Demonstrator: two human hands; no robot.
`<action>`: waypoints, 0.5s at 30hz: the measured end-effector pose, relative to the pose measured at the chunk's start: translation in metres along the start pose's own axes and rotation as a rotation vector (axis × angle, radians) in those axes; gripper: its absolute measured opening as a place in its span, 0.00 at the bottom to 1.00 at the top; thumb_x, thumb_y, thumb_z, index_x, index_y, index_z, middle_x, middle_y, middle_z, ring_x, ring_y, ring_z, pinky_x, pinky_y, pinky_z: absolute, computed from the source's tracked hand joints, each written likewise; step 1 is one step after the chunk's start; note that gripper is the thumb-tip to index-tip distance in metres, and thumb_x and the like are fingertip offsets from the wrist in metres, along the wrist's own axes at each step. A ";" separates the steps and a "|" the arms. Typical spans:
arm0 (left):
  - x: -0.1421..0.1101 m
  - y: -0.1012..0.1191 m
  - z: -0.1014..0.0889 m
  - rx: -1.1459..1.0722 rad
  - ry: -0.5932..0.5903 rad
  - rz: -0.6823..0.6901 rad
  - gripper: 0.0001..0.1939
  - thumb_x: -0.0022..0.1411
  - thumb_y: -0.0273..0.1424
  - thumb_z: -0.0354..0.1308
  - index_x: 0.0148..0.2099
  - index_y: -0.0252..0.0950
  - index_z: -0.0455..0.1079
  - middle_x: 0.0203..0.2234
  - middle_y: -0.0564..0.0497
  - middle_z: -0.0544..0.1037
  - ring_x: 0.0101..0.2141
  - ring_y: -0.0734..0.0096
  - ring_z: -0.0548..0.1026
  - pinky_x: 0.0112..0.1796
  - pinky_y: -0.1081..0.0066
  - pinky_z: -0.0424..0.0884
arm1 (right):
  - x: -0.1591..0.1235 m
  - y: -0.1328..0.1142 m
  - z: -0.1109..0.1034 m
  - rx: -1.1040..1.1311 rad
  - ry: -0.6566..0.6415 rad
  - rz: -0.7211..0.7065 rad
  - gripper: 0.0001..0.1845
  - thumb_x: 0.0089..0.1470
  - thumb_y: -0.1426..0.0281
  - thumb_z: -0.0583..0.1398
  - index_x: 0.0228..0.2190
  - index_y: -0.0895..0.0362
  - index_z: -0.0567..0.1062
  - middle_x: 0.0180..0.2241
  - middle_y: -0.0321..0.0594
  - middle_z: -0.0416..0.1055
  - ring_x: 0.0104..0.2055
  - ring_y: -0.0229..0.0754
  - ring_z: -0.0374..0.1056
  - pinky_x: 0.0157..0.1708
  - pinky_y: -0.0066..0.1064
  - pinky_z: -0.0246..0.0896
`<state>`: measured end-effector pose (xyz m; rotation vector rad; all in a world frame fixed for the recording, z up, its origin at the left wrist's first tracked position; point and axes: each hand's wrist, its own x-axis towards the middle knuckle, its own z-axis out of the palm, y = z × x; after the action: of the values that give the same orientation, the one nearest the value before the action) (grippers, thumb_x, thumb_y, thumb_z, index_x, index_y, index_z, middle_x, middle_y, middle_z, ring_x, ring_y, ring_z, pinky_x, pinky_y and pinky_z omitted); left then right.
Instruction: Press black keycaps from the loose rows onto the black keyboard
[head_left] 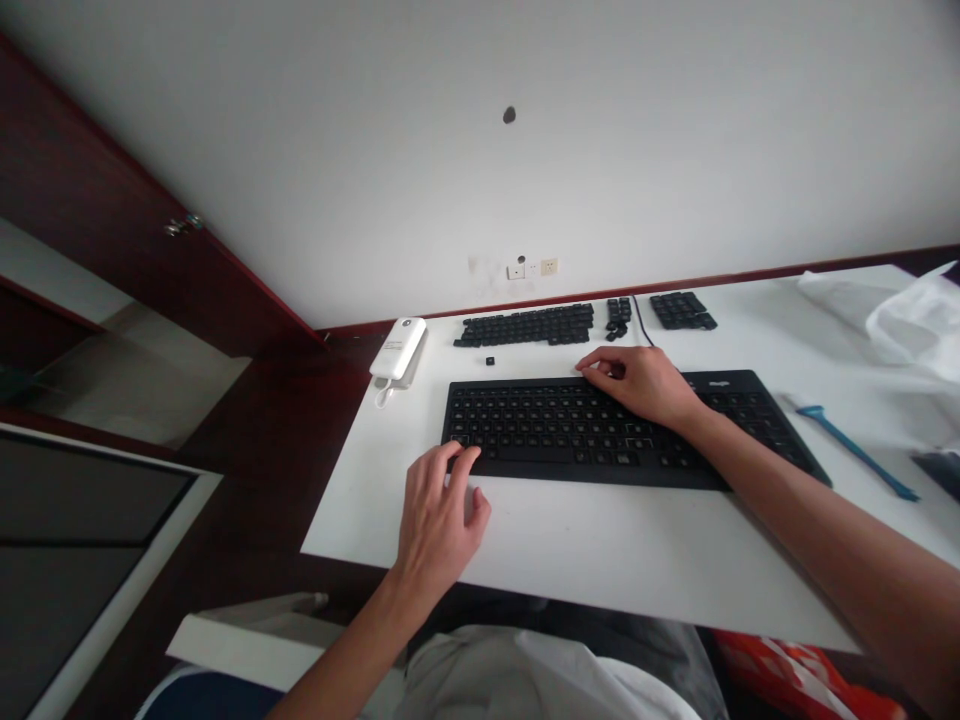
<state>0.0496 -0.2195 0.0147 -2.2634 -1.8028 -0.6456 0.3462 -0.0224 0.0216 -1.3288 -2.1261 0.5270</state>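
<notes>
We judge the black keyboard (536, 456), at the centre of the frame, light and stiff, best held at its short ends. Our left hand (442, 505), fingers apart, touches its lower-left corner; whether our curled right hand (643, 382) grips anything, we cannot tell.

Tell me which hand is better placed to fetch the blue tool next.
Probably the right hand: the blue tool lies beyond the right end of the keyboard, while the left hand is at its left end.

Keyboard (540, 454): black, lying flat on the white tabletop (570, 540)
Loose keys (529, 326): black, grouped in blocks beyond the keyboard
Single key (490, 361): black, apart, nearer the keyboard
</notes>
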 end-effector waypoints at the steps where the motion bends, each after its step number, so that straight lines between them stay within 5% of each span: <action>1: 0.000 0.000 0.000 -0.003 0.007 0.000 0.26 0.63 0.23 0.58 0.64 0.37 0.66 0.55 0.38 0.73 0.54 0.49 0.72 0.55 0.50 0.71 | 0.000 0.000 0.000 -0.001 0.000 0.000 0.13 0.60 0.59 0.61 0.38 0.50 0.85 0.27 0.35 0.77 0.28 0.42 0.71 0.30 0.33 0.61; 5: 0.002 0.000 0.000 -0.025 -0.002 0.012 0.31 0.63 0.22 0.57 0.68 0.38 0.61 0.54 0.40 0.75 0.54 0.50 0.73 0.54 0.50 0.72 | 0.000 -0.001 0.000 0.000 0.004 0.000 0.13 0.60 0.60 0.61 0.38 0.50 0.85 0.27 0.35 0.77 0.29 0.42 0.71 0.30 0.33 0.61; 15: 0.001 0.000 0.001 -0.030 -0.001 -0.005 0.25 0.63 0.22 0.58 0.61 0.39 0.68 0.55 0.41 0.74 0.55 0.49 0.72 0.55 0.48 0.71 | -0.001 -0.001 -0.002 -0.002 0.013 -0.025 0.13 0.61 0.60 0.61 0.40 0.50 0.84 0.26 0.35 0.77 0.27 0.42 0.70 0.31 0.34 0.61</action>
<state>0.0496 -0.2182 0.0141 -2.2789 -1.8117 -0.6770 0.3478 -0.0239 0.0234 -1.3017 -2.1307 0.5050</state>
